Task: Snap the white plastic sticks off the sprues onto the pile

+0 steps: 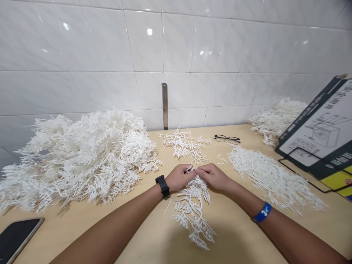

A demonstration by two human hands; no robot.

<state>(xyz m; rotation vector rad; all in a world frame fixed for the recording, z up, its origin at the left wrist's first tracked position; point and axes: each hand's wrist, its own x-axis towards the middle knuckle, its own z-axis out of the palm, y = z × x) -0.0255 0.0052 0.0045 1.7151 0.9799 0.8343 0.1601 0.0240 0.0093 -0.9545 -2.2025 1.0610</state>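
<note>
My left hand (181, 176), with a black watch (162, 186) on its wrist, is closed on a white branching plastic piece (192, 205). Fingertips of my right hand (210, 175) pinch the same piece close beside the left fingers. Below both hands the piece's thin forked strands spread toward the table's near side. The exact spot where the fingers grip is partly hidden. Just beyond my hands lies a loose group of white branched strands (185, 143). A blue wristband (262, 212) circles my right forearm.
A large heap of white branched pieces (90, 154) fills the left. Small loose white pieces (269, 179) lie at right, with another heap (277, 117) behind. Glasses (227, 139), a phone (20, 236), a printed box (321, 135) and a black wire frame (299, 176) stand around.
</note>
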